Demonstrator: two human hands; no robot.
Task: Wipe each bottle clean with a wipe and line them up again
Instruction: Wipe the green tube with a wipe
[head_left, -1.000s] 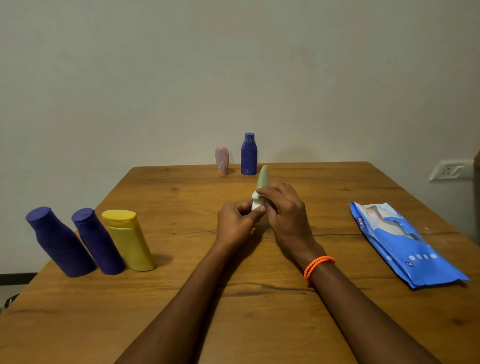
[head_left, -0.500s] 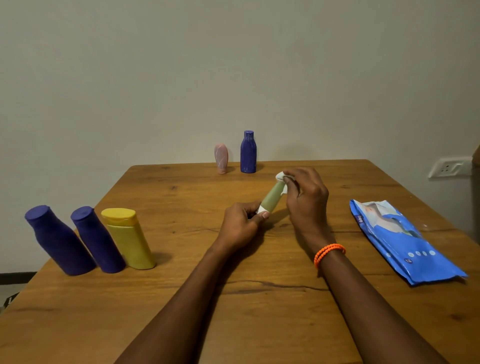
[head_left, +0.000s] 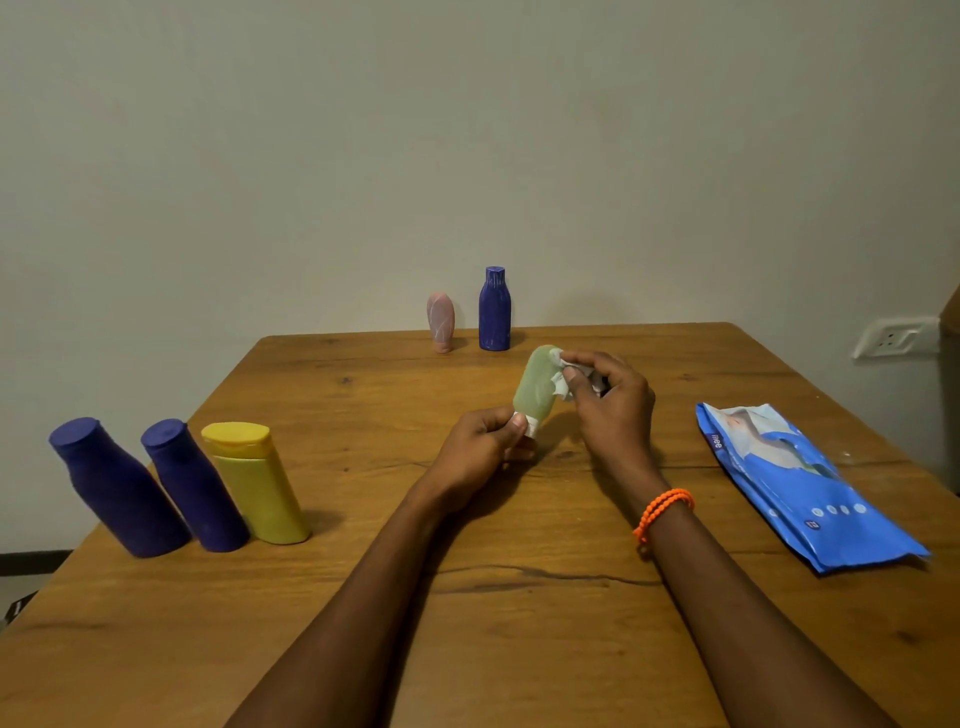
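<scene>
The left hand (head_left: 480, 447) pinches the white cap end of the green bottle (head_left: 536, 382), thumb and fingers curled round it, and holds it tilted above the desk (head_left: 363, 597) with its rounded base pointing up and away. The right hand (head_left: 610, 402) has its fingers curled round a crumpled white wipe (head_left: 563, 376), pressed against the upper right side of the bottle.

The grip looks like the weak point: the bottle is held only at its narrow cap, so a firm rub near the far end could lever it out of the pinch and drop it on the desk, perhaps rolling toward the pink bottle (head_left: 440, 322) and the blue bottle (head_left: 494, 309) that stand near the back edge. A damp surface would make it slip more easily. The wipe is bunched small, so it may cover only a patch at a time and leave the side facing away untouched unless the bottle is turned.

The green bottle is small, pale and slightly translucent, a smooth flattened tube shape with a white cap; whether any dirt remains on it is too fine to tell. To the left stand two purple bottles (head_left: 119, 488) (head_left: 195, 486) and a yellow bottle (head_left: 254, 480) in a row, just beside one another. A blue wipe pack (head_left: 800, 488) lies flat to the right
</scene>
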